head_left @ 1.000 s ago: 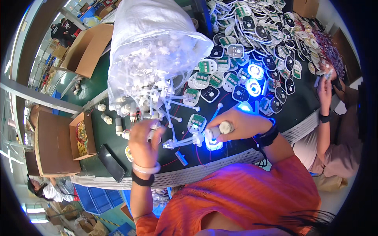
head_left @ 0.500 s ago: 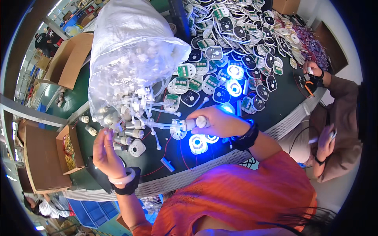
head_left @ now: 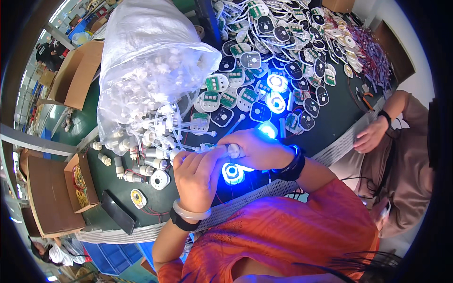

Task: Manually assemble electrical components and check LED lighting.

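Note:
My right hand (head_left: pixel 258 150) is wrapped round a white cylindrical part (head_left: pixel 234 151), whose round end shows between the fingers. Close against it, my left hand (head_left: pixel 196 177) has its fingers bent and pressed together at the part's left side. What those fingertips grip is hidden. Clear tubes (head_left: pixel 163 129) with white fittings run from the bag's mouth towards my hands. Beyond them lies a large translucent bag (head_left: pixel 146 42) full of white fittings. Several white and silver cylinders (head_left: pixel 143 170) lie left of my left hand, beside a white rounded disc (head_left: pixel 160 179).
Rounded panels with green circuit boards (head_left: pixel 229 97) are heaped at the back right, and some lamps (head_left: pixel 275 102) glow blue. A black phone (head_left: pixel 117 212) and cardboard box (head_left: pixel 52 188) are at the left. At the right sits a co-worker, a hand (head_left: pixel 370 137) by the table edge, near orange-handled pliers (head_left: pixel 364 99).
My left hand has moved right, from beside the loose cylinders to my right hand, uncovering the phone and a yellow-centred disc. The co-worker's hand has come away from the pliers towards the table edge.

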The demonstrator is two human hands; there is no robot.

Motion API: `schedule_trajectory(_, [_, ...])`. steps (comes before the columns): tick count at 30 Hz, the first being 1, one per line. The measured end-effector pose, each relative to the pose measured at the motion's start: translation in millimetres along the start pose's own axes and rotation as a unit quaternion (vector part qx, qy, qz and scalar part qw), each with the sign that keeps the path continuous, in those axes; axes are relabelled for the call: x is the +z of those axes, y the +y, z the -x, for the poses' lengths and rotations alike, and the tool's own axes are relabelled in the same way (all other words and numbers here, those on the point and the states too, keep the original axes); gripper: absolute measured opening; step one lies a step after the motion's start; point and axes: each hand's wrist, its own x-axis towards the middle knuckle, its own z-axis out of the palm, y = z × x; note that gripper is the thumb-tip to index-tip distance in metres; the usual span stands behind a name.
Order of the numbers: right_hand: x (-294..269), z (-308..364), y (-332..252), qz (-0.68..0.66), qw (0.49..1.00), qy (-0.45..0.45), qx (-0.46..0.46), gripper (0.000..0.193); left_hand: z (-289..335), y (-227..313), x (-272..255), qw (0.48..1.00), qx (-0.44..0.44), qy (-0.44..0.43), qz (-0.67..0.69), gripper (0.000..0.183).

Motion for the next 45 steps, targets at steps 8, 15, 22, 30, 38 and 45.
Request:
schedule_trajectory(8, [3.4,3.6,0.9,0.035,0.999,0.011,-0.007,0.035,2.3,-3.2,1.4,1.000,0.013,0.007,0.012,0.016])
schedule_trajectory(15, [5.1,6.8,-0.6,0.077,0.997,0.004,-0.015,0.033,2.8,-3.7,0.4,0.999,0.016,-0.011,0.041,0.017])
schedule_trajectory(22, [6.3,12.4,-11.4,0.155,0.988,0.010,0.009,0.025,2.2,-7.8,-3.2,0.997,0.061,-0.045,0.000,0.020])
schedule_trajectory(30, [8.2,12.6,-16.1,0.192,0.981,-0.026,0.029,0.044,4.6,-9.7,0.1,0.996,0.048,-0.062,0.038,0.020])
schedule_trajectory(38, [7.9,14.8,-5.3,0.134,0.986,-0.087,0.044,0.040,7.4,-10.1,1.2,0.993,0.064,-0.079,0.060,0.023])
schedule_trajectory(45, [6.2,2.1,-12.8,0.043,0.998,-0.033,-0.019,0.033,-5.7,-16.0,-15.9,0.988,0.081,-0.095,0.095,0.034])
